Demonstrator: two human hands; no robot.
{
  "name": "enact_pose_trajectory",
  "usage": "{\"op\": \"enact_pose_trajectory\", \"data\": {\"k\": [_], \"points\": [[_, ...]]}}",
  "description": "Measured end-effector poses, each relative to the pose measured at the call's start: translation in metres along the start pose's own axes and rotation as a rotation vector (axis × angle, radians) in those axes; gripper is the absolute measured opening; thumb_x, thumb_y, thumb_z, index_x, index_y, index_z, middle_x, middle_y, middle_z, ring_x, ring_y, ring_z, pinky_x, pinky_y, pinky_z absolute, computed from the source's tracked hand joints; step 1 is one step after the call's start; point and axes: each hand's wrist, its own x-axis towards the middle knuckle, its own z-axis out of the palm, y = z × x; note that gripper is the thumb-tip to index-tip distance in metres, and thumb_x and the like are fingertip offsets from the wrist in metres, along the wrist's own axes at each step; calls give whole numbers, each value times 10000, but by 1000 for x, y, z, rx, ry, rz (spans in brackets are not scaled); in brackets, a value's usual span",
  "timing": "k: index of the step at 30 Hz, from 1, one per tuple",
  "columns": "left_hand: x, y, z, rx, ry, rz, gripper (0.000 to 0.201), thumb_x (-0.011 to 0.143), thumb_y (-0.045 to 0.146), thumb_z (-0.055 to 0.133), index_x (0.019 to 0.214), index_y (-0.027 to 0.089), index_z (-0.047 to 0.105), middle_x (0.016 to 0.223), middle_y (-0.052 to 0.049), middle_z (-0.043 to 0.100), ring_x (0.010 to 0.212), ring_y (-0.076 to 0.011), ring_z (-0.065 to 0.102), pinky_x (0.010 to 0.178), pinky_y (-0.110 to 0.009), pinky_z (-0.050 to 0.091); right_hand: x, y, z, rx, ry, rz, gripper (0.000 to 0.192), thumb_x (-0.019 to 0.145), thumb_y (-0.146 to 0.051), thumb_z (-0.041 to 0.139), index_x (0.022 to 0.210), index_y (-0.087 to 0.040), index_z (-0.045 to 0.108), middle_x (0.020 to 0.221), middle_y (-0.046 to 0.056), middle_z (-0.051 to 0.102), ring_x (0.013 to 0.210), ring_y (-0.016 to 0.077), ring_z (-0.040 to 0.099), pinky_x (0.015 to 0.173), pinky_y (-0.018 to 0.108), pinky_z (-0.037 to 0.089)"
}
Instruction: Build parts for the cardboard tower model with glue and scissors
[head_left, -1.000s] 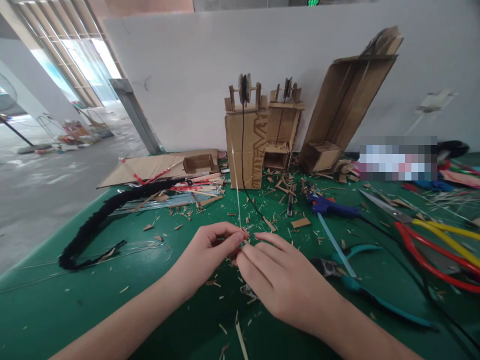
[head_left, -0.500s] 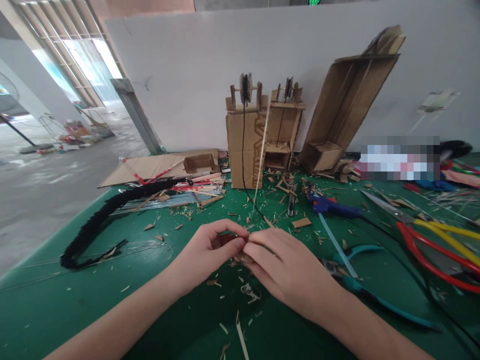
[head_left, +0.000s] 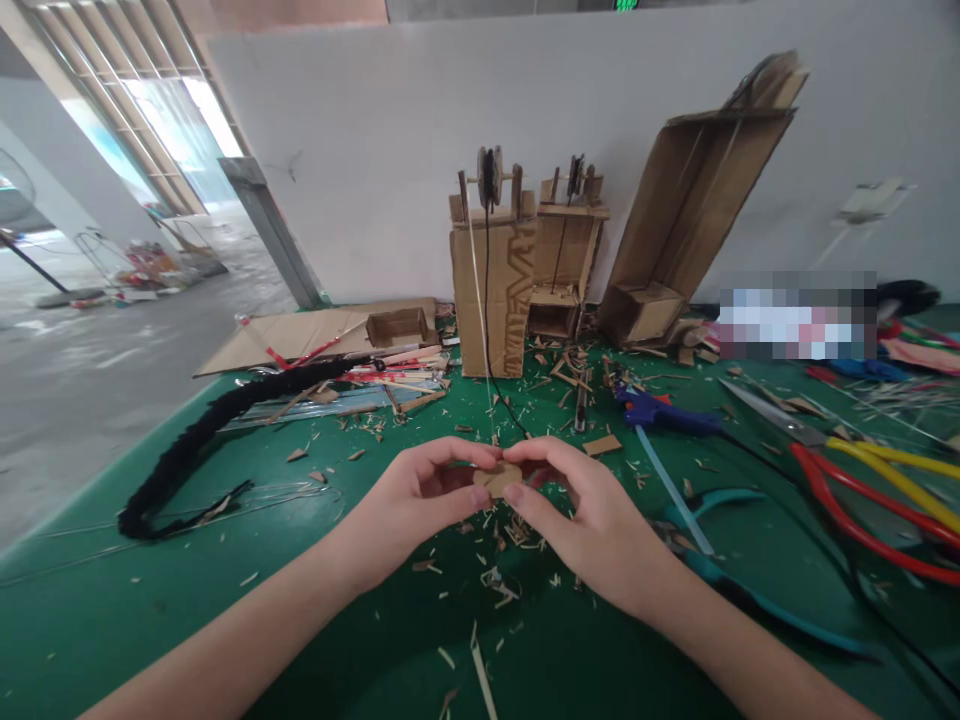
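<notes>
In the head view, three cardboard structures (head_left: 505, 300) stand at the back of the green surface (head_left: 225, 630), two topped with spools (head_left: 490, 176), and one blue glue gun (head_left: 671, 416) lies to the right. One small cardboard disc (head_left: 499, 482) sits mid-picture, above scattered scraps (head_left: 519, 530). The left hand (head_left: 412, 510) and right hand (head_left: 592, 510), both half curled, pinch its opposite edges between thumb and fingertips, knuckles arched, forearms slanting inward from the lower corners
</notes>
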Motion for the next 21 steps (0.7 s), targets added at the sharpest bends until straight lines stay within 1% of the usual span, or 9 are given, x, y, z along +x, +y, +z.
{"op": "enact_pose_trajectory", "data": {"k": [2,4,6,9,11,13,17,19,21], "points": [[0,-2,0,-6,15,-7,201,779,203,665,966,160,606,1129,-75,624,995,-174,598,883,-335,468,1,-1,-1,-9,9,-2,140,835,-236,593,975,-223,589,917,17,639,815,162,604,714,330,517],[0,-3,1,11,35,-13,178,780,214,656,944,158,614,1134,-74,621,973,-170,603,876,-338,475,1,-1,-1,-22,39,-13,178,803,-221,636,974,-219,586,918,16,637,828,166,601,730,335,511],[1,-4,3,76,54,-36,155,790,229,634,926,157,615,1062,-65,641,875,-154,621,825,-333,494,0,-1,0,-57,58,-33,217,776,-219,674,972,-217,580,926,19,626,850,175,595,740,340,506],[2,-4,5,195,85,-52,101,790,236,612,855,160,610,968,-48,650,765,-137,619,746,-317,509,-2,0,3,-113,47,-71,232,761,-222,702,954,-218,575,935,19,603,869,177,582,743,335,498],[3,-3,7,265,100,-31,76,780,237,607,770,162,606,940,-47,648,778,-149,615,731,-313,509,-3,1,5,-134,36,-106,239,765,-216,702,963,-220,568,947,20,590,880,177,578,752,334,495],[3,-2,7,353,105,4,93,774,228,596,706,166,598,928,-50,647,821,-166,609,747,-319,503,-4,1,6,-147,28,-133,235,771,-214,696,965,-218,564,950,24,582,880,177,577,753,336,495],[3,0,5,504,70,91,113,778,187,559,669,177,586,908,-43,637,865,-175,595,801,-329,476,-5,1,6,-145,11,-149,191,773,-214,694,911,-209,562,943,27,571,870,175,566,745,328,487],[3,0,3,514,63,105,109,772,183,563,665,175,582,924,-47,627,860,-174,592,794,-322,473,-5,0,6,-136,15,-150,190,767,-199,695,898,-206,558,934,23,567,863,170,562,743,321,482],[4,1,2,471,60,94,104,757,189,585,656,166,575,946,-57,615,845,-171,588,770,-310,475,-5,0,6,-132,26,-149,189,764,-191,695,889,-206,554,917,18,567,851,166,563,738,316,481]]}}
